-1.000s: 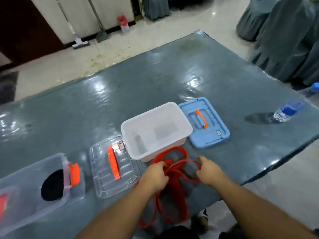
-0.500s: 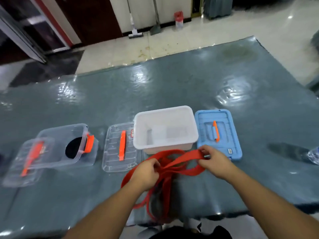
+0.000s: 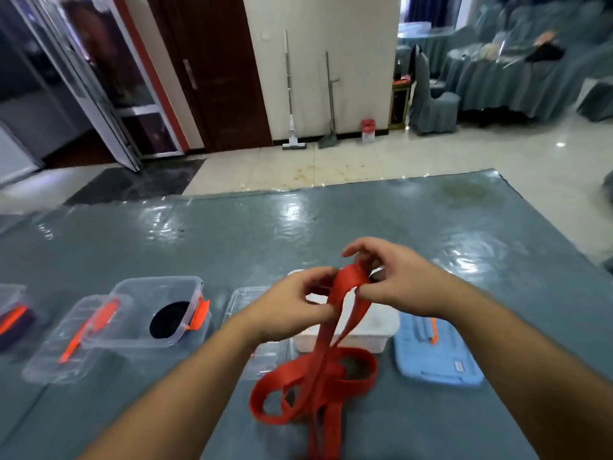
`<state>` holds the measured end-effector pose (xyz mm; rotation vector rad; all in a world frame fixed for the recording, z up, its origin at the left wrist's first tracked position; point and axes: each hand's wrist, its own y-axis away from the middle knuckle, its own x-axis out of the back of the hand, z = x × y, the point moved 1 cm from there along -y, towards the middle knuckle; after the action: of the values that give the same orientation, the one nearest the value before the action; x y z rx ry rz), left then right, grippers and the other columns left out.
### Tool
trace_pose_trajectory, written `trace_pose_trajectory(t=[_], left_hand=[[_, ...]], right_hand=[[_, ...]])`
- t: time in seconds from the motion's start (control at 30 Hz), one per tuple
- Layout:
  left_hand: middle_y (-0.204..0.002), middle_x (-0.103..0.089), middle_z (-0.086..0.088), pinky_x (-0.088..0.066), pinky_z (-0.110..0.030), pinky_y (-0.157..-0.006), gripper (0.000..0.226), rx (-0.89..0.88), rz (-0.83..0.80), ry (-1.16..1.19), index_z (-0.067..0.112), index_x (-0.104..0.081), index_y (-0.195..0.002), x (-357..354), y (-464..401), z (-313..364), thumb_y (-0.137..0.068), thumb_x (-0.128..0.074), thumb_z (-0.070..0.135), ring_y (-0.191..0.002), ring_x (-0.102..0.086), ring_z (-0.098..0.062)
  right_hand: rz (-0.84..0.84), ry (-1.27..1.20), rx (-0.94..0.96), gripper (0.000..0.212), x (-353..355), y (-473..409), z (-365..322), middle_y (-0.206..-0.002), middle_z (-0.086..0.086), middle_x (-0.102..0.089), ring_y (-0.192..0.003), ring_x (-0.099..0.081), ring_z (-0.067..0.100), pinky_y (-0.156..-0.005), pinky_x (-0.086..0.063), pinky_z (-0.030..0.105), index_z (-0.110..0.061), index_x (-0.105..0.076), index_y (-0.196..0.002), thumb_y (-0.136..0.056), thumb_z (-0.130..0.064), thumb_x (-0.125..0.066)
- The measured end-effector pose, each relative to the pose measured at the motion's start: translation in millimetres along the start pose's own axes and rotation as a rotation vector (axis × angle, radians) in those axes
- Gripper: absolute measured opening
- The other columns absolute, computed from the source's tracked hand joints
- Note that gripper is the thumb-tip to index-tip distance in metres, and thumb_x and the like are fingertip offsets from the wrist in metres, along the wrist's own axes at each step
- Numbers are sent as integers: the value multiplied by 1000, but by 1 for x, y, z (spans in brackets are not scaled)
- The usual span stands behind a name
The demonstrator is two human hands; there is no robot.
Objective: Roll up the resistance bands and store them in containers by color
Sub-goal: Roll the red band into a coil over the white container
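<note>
A red resistance band hangs from both hands, raised above the white container; its lower loops lie tangled on the table. My left hand pinches the band's upper part from the left. My right hand grips the folded top end from the right. A clear container on the left holds a rolled black band. At the far left edge another clear container holds a dark purple band.
A clear lid with an orange handle leans at the black band's box. Another clear lid lies under my left forearm. A blue lid lies right of the white container. The grey table stretches far ahead.
Both hands lifted the band's top end up off the table and came closer together. The view tilted upward, showing the room and a far-left container.
</note>
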<state>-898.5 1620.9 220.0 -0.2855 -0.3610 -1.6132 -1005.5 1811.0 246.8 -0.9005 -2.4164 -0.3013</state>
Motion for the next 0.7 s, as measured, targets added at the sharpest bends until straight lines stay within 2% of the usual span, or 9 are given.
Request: trace_pose_trajectory(t=[0.07,0.17,0.27,0.33,0.43,0.5,0.57,0.63,0.7], left_hand=[[-119,-75,5,-55,-28,-100,49,-21,45,47,36,-69,-124,15,1,16,-83,-70,9,-115,-69,-13],[-111,-78,1,-56,-27,-96,44,-43,118,2,22,-72,-123,39,1,43,-82,-86,13,-104,-71,-11],[-103,-79,6,-58,-24,-87,40,-74,86,-222,25,-75,-116,59,4,73,-79,-90,25,-97,-73,-5],[-101,-79,9,-59,-30,-91,42,-108,75,-302,27,-75,-114,69,9,90,-76,-92,33,-96,-74,-5],[-100,-78,9,-60,-36,-93,38,-216,109,-343,28,-76,-110,85,16,114,-76,-88,41,-96,-74,-7],[-102,-78,4,-61,-33,-91,35,-290,120,-235,26,-76,-110,96,20,127,-79,-85,37,-98,-75,-12],[-105,-78,-3,-61,-30,-86,33,-303,126,-24,20,-76,-112,104,23,136,-81,-84,28,-100,-76,-18],[-104,-78,-8,-59,-26,-82,28,-316,129,162,12,-75,-113,108,24,144,-85,-81,14,-98,-76,-19],[-103,-78,-11,-59,-26,-82,28,-335,158,272,8,-73,-113,107,23,151,-85,-78,10,-96,-77,-22]], right_hand=[[27,9,39,45,9,-3,-18,-97,-10,-67,-86,-68,22,-80,-61,36,-34,-64,-112,-77,-11,-80],[20,23,78,43,18,-6,-42,-93,-18,-68,-85,-68,14,-77,-61,30,-38,-64,-105,-71,-22,-86],[36,16,110,45,22,-7,-66,-93,-11,-70,-85,-69,15,-78,-62,34,-36,-66,-103,-63,-34,-86],[74,9,139,46,25,-6,-82,-90,-6,-71,-84,-70,19,-78,-63,39,-34,-67,-100,-58,-39,-83],[50,-112,201,48,33,-3,-98,-97,-1,-73,-93,-71,26,-84,-63,40,-28,-68,-105,-61,-33,-87],[38,-273,255,48,39,-2,-104,-107,3,-76,-104,-72,25,-93,-60,34,-24,-70,-113,-68,-29,-87],[101,-396,298,37,42,-3,-112,-115,3,-77,-112,-72,20,-98,-57,28,-24,-74,-116,-81,-31,-79],[107,-501,332,35,36,-7,-120,-121,6,-77,-118,-70,21,-101,-55,30,-24,-76,-119,-90,-43,-72],[68,-619,340,48,28,-13,-126,-124,9,-76,-120,-70,23,-101,-55,31,-25,-75,-123,-89,-59,-68]])
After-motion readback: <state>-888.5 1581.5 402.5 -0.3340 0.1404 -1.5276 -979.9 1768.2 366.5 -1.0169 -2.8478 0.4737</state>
